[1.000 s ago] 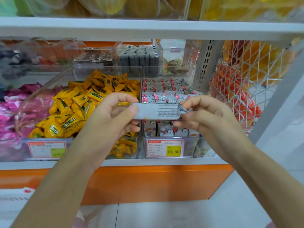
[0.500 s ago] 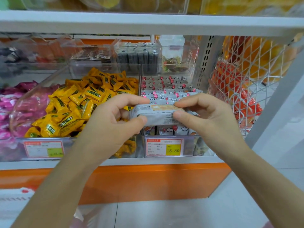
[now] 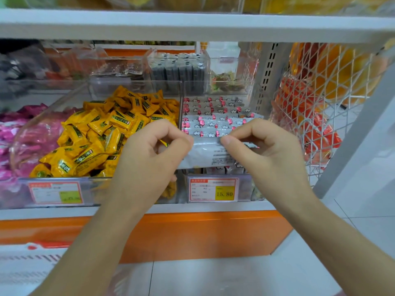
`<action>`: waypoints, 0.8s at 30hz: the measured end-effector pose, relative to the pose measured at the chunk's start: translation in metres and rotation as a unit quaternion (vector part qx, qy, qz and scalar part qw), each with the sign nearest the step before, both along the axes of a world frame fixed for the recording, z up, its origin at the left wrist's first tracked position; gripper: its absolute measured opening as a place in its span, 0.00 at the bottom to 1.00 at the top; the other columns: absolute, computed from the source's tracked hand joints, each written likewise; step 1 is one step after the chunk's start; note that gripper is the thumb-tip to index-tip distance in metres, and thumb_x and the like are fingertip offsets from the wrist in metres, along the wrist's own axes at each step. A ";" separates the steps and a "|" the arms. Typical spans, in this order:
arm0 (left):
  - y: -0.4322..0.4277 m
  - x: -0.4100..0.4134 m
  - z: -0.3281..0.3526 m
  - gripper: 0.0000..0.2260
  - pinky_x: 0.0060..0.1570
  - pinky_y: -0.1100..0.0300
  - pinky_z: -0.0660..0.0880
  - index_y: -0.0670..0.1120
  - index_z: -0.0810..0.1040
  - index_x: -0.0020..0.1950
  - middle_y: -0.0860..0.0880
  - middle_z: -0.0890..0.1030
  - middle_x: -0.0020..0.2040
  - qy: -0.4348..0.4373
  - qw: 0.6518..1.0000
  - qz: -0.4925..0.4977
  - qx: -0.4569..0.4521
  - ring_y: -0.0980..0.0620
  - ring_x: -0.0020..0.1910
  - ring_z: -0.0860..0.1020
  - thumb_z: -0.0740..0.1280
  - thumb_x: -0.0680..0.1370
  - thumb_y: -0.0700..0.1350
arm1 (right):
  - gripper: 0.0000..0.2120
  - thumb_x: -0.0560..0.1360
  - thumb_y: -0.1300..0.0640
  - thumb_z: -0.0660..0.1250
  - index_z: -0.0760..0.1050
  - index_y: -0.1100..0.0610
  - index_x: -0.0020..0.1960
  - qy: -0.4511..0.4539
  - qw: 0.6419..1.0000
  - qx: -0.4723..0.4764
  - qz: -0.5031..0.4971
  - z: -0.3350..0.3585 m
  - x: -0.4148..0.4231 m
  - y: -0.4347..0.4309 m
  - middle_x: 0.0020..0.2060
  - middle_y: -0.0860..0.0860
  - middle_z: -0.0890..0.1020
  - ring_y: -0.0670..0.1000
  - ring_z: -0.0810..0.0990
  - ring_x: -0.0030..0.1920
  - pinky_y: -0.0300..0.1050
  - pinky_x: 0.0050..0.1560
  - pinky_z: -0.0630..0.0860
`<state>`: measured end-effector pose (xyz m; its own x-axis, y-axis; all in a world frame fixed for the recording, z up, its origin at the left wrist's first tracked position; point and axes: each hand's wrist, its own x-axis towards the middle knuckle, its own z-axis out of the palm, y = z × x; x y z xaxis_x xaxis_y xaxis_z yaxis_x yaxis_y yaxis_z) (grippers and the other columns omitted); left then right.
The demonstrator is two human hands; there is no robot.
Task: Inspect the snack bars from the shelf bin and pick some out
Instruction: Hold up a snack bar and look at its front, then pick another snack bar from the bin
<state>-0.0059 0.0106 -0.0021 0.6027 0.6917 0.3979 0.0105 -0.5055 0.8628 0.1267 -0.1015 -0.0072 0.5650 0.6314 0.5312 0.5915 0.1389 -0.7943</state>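
Snack bar (image 3: 206, 153): silvery wrapper, probably plastic film, slight sheen. Bin (image 3: 245, 190): clear glossy plastic. Yellow candies (image 3: 111, 133): shiny wrappers. Side basket (image 3: 320, 99): white-coated wire mesh.

Bright, even light; soft, warped edges

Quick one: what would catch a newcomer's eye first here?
At centre, the left hand and right hand each pinch an end of a silvery-grey wrapped snack bar, in front of the clear plastic bin of white-and-pink wrapped bars. Left of it lies a bright heap of yellow wrapped candies.
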 end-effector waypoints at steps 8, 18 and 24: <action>0.006 -0.002 -0.001 0.13 0.23 0.63 0.72 0.48 0.76 0.35 0.53 0.72 0.25 -0.017 0.996 0.032 -0.085 0.54 0.22 0.73 0.62 0.78 0.51 | 0.16 0.67 0.61 0.73 0.78 0.48 0.52 0.110 0.982 0.011 0.153 0.004 0.007 -0.002 0.46 0.48 0.82 0.47 0.81 0.45 0.39 0.44 0.79; 0.009 -0.002 -0.011 0.15 0.48 0.82 0.60 0.49 0.78 0.60 0.57 0.71 0.50 0.110 0.971 0.060 0.203 0.68 0.49 0.68 0.59 0.78 0.51 | 0.06 0.73 0.62 0.69 0.76 0.55 0.49 0.135 0.990 0.009 0.036 0.004 0.028 0.000 0.37 0.49 0.83 0.47 0.81 0.34 0.40 0.36 0.80; 0.016 0.002 -0.013 0.14 0.50 0.83 0.57 0.47 0.78 0.61 0.55 0.70 0.53 0.135 0.960 0.063 0.239 0.67 0.51 0.64 0.59 0.78 0.45 | 0.12 0.68 0.59 0.74 0.73 0.48 0.45 0.002 0.997 -0.072 0.028 0.001 0.012 0.015 0.41 0.53 0.82 0.52 0.81 0.42 0.50 0.44 0.80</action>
<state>-0.0040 0.0267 -0.0156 0.6524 0.5432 0.5285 0.2877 -0.8226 0.4904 0.1391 -0.0862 -0.0057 0.5292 0.7312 0.4305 0.5827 0.0556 -0.8108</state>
